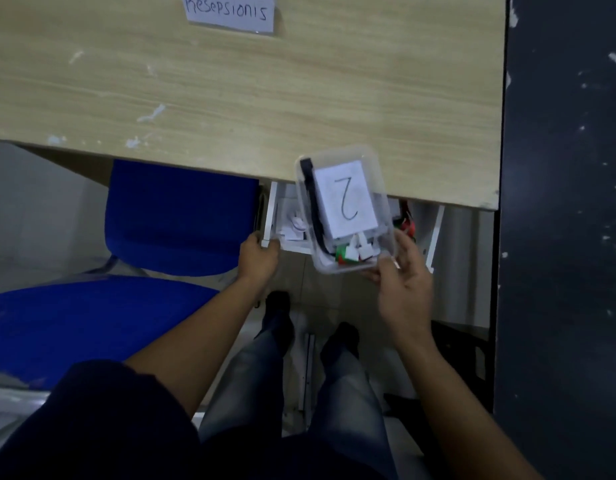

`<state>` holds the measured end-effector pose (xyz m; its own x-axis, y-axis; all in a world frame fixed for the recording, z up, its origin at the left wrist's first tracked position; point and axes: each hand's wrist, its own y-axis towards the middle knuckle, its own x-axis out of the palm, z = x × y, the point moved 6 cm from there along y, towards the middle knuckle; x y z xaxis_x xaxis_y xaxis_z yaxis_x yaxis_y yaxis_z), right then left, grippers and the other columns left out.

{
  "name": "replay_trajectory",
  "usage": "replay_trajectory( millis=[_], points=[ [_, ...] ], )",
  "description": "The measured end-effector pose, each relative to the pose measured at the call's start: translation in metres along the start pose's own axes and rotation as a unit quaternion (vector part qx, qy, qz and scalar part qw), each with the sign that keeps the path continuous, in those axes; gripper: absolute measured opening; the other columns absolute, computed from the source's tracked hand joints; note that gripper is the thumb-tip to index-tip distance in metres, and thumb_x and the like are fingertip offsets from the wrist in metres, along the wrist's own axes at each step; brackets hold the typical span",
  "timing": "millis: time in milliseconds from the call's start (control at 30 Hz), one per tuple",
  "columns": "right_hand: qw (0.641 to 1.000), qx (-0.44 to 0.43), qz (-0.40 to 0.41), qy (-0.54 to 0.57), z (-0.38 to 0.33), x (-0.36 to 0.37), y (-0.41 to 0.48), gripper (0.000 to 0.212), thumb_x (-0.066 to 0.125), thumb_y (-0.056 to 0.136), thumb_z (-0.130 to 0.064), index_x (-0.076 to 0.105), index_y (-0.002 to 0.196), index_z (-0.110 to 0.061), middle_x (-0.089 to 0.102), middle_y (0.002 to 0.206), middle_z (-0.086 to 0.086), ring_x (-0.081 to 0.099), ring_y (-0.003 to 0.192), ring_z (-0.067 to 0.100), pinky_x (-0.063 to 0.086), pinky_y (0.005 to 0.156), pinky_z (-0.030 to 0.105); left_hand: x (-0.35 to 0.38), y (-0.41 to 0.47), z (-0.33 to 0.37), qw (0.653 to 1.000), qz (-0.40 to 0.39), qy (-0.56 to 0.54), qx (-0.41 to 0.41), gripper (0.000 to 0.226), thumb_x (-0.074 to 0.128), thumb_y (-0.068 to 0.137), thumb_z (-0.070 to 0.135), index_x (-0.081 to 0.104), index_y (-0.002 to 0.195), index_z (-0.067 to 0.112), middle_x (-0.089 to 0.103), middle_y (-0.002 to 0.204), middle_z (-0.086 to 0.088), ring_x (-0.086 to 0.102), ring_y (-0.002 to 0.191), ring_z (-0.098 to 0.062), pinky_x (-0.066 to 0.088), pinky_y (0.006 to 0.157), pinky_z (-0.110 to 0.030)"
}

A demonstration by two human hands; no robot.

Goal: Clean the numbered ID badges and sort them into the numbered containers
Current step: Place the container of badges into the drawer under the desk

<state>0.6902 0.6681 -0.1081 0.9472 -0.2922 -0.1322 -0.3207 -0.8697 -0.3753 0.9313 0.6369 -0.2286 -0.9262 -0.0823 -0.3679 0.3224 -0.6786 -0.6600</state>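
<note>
A person stands at a pale wooden tabletop (pixel 230 98), looking down over its near edge. The right hand (pixel 403 289) holds a clear plastic container (pixel 381 202) in the air. Its grip is closed on the near right corner, with the thumb against the side wall and the fingers under the base. The container's far end overlaps the tabletop's near edge and its near end hangs over an open drawer (pixel 270 216).

Inside the container, a white paper slip (pixel 344 199) with a handwritten "2" lies face up. A black strap (pixel 311 202) runs along the left wall beside it. Small white, green and red pieces (pixel 355 252) are bunched at the near end, too blurred to tell apart.

The left hand (pixel 258 259) grips the drawer's near left corner, with its fingers curled over the white front edge. White scraps (pixel 294 225) lie in the left part of the drawer. Red and green bits (pixel 407 225) show at its right side, just beyond the right hand.

A paper sign (pixel 230 12) reading "Resepsionis" is stuck at the far side of the tabletop. A blue chair (pixel 175 216) stands to the left, partly under the tabletop. A dark panel (pixel 563 202) fills the right side. The person's jeans and dark shoes (pixel 279 306) are on the floor below.
</note>
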Motion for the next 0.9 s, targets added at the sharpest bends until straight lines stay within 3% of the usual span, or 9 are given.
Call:
replay_trajectory(
  millis=[133, 267, 333, 400, 467, 633, 700, 800, 900],
  points=[
    [0.999, 0.032, -0.012, -0.033, 0.032, -0.004, -0.019, 0.043, 0.051, 0.098, -0.004, 0.054, 0.122, -0.040, 0.067, 0.121, 0.001, 0.067, 0.104, 0.017, 0.058, 0.088, 0.042, 0.007, 0.004, -0.009, 0.998, -0.002, -0.057, -0.030, 0.053, 0.054, 0.100, 0.025, 0.040, 0.147, 0.008, 0.060, 0.125, -0.008, 0.061, 0.107, -0.024, 0.050, 0.099, -0.038],
    [0.997, 0.082, -0.004, -0.015, 0.056, -0.003, -0.015, 0.044, 0.049, 0.099, -0.003, 0.054, 0.116, -0.043, 0.065, 0.121, 0.009, 0.068, 0.097, 0.019, 0.060, 0.077, 0.031, 0.010, 0.005, -0.015, 0.995, -0.001, -0.093, -0.040, 0.048, 0.054, 0.099, 0.020, 0.043, 0.144, 0.010, 0.058, 0.096, 0.010, 0.059, 0.087, -0.010, 0.052, 0.087, -0.031],
    [0.995, 0.097, 0.000, -0.014, 0.066, -0.001, -0.006, 0.037, 0.051, 0.099, -0.005, 0.056, 0.118, -0.036, 0.065, 0.121, 0.011, 0.067, 0.099, 0.023, 0.060, 0.079, 0.036, 0.009, 0.006, -0.016, 0.995, 0.001, -0.091, -0.040, 0.047, 0.054, 0.099, 0.020, 0.044, 0.143, 0.011, 0.058, 0.093, 0.011, 0.059, 0.083, -0.008, 0.052, 0.079, -0.027],
    [0.994, 0.105, -0.007, -0.024, 0.074, 0.003, 0.002, 0.033, 0.053, 0.099, -0.005, 0.056, 0.124, -0.026, 0.065, 0.118, 0.009, 0.068, 0.096, 0.021, 0.060, 0.080, 0.041, 0.008, 0.007, -0.016, 0.995, -0.004, -0.088, -0.041, 0.047, 0.054, 0.098, 0.022, 0.045, 0.144, 0.012, 0.061, 0.097, 0.006, 0.061, 0.085, -0.011, 0.055, 0.082, -0.032],
    [0.994, 0.106, -0.016, -0.026, 0.080, 0.008, 0.006, 0.034, 0.052, 0.098, -0.002, 0.056, 0.126, -0.022, 0.065, 0.114, 0.001, 0.067, 0.086, 0.010, 0.060, 0.073, 0.035, 0.007, 0.008, -0.017, 0.996, -0.010, -0.082, -0.043, 0.050, 0.054, 0.099, 0.022, 0.042, 0.146, 0.012, 0.063, 0.104, 0.001, 0.061, 0.089, -0.014, 0.054, 0.090, -0.036],
    [0.992, 0.125, -0.024, -0.010, 0.093, 0.021, 0.010, 0.039, 0.050, 0.097, 0.003, 0.058, 0.121, -0.025, 0.065, 0.105, -0.016, 0.068, 0.076, 0.003, 0.057, 0.064, 0.024, 0.006, 0.009, -0.021, 0.995, -0.017, -0.089, -0.040, 0.050, 0.055, 0.098, 0.022, 0.042, 0.146, 0.015, 0.062, 0.095, 0.008, 0.062, 0.085, -0.012, 0.054, 0.085, -0.035],
    [0.990, 0.138, -0.025, 0.002, 0.095, 0.027, 0.011, 0.038, 0.051, 0.097, 0.002, 0.057, 0.119, -0.028, 0.066, 0.109, -0.012, 0.068, 0.076, 0.006, 0.057, 0.064, 0.023, 0.006, 0.010, -0.022, 0.994, -0.024, -0.095, -0.040, 0.050, 0.054, 0.099, 0.023, 0.042, 0.146, 0.015, 0.062, 0.097, 0.007, 0.063, 0.089, -0.015, 0.055, 0.088, -0.037],
    [0.989, 0.149, -0.014, 0.016, 0.098, 0.032, 0.013, 0.029, 0.053, 0.099, -0.005, 0.056, 0.122, -0.023, 0.067, 0.116, 0.008, 0.068, 0.075, 0.011, 0.058, 0.063, 0.026, 0.006, 0.011, -0.023, 0.994, -0.030, -0.096, -0.045, 0.051, 0.054, 0.099, 0.023, 0.041, 0.147, 0.015, 0.061, 0.102, 0.003, 0.062, 0.091, -0.017, 0.055, 0.087, -0.037],
    [0.988, 0.151, 0.004, 0.026, 0.098, 0.035, 0.021, 0.032, 0.052, 0.099, -0.006, 0.053, 0.124, -0.027, 0.067, 0.112, 0.007, 0.070, 0.087, 0.019, 0.060, 0.070, 0.029, 0.005, 0.010, -0.023, 0.994, -0.022, -0.099, -0.051, 0.051, 0.054, 0.099, 0.022, 0.039, 0.148, 0.016, 0.053, 0.095, 0.014, 0.059, 0.086, -0.009, 0.052, 0.077, -0.027]
  ],
)
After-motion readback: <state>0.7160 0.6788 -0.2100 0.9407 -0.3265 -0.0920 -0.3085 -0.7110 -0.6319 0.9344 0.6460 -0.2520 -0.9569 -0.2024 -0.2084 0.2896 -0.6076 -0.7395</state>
